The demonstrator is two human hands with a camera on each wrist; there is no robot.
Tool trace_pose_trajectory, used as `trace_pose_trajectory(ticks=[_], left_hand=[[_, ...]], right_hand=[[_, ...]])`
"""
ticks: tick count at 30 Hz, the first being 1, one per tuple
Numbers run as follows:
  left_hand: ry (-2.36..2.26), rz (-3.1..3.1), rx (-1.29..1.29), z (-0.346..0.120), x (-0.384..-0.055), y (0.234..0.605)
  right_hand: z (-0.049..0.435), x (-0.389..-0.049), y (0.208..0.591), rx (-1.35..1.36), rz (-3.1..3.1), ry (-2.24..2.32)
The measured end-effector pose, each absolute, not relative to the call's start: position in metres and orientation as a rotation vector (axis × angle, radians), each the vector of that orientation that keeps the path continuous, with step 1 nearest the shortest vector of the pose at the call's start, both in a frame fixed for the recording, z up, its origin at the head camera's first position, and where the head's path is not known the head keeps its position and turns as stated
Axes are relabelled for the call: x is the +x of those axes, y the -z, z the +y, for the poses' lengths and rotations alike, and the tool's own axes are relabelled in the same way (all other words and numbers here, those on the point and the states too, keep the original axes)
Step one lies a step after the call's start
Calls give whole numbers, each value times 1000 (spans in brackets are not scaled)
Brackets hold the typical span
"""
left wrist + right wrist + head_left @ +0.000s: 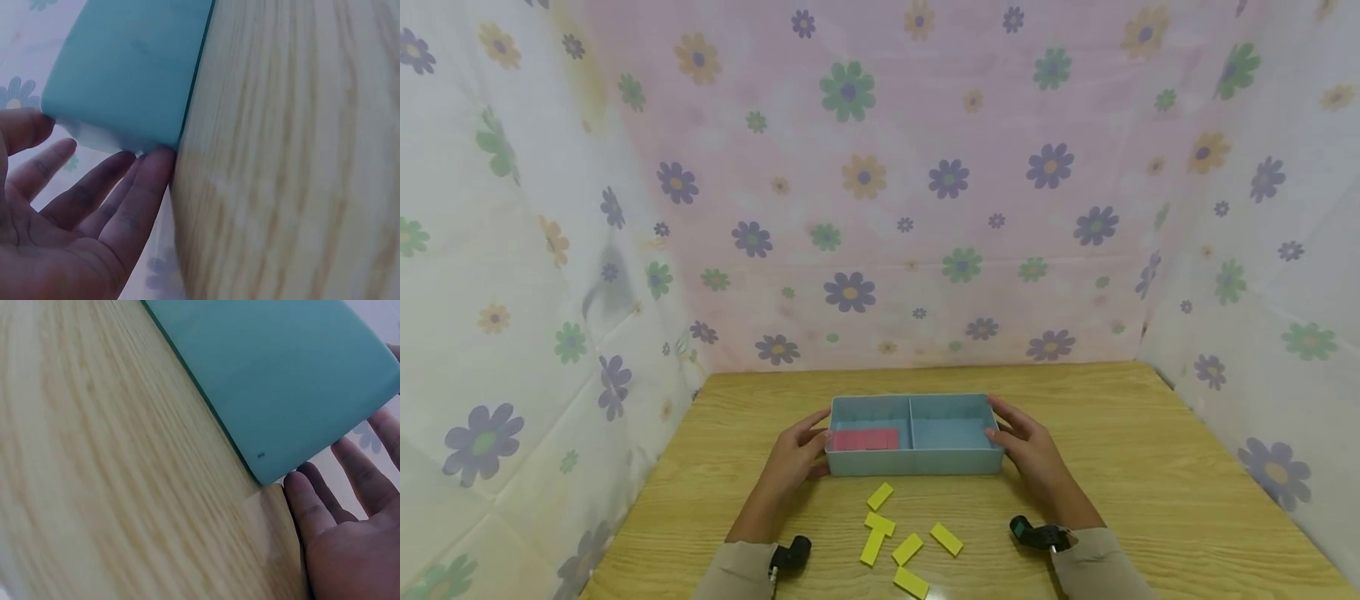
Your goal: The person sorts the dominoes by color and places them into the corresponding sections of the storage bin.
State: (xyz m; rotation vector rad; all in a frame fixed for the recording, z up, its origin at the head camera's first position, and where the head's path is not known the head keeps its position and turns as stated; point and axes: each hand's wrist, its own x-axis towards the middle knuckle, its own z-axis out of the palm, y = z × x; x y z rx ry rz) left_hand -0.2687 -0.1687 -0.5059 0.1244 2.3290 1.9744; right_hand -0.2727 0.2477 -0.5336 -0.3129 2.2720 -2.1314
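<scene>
A light blue box [917, 462] with two compartments sits on the wooden table. Pink pieces [865, 439] lie flat in its left compartment, while the right one shows a bare floor. At the box's left end, my left hand [793, 454] touches the end wall with extended fingers [134, 206], the thumb near the upper edge. My right hand [1030, 450] touches the opposite end, its thumb at the rim and its fingers [306, 500] stretched along the end wall. Both wrist views show the box wall up close, its lower edge along the tabletop.
Several small yellow blocks [907, 549] lie scattered on the table [685, 500] in front of the box, between my forearms. Flower-patterned cloth [917, 208] hangs behind the table and on both sides. Each wrist carries a small black camera [792, 553].
</scene>
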Motion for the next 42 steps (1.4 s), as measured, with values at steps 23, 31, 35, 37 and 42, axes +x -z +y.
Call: trace_pose_trajectory(ticks=[23, 31, 35, 37, 42], left_hand=[[-1340, 3005, 389, -140, -219, 487], [-1316, 2827, 524, -122, -213, 481], [-1227, 2805, 542, -113, -216, 486], [-1186, 2800, 557, -110, -217, 491], [-1120, 2816, 577, -101, -217, 497]], right_hand=[[247, -267, 543, -198, 2298, 2086], [248, -269, 535, -219, 2296, 2088], [250, -272, 536, -254, 2299, 2090], [251, -272, 536, -270, 2300, 2083], [250, -272, 535, -229, 2299, 2077]])
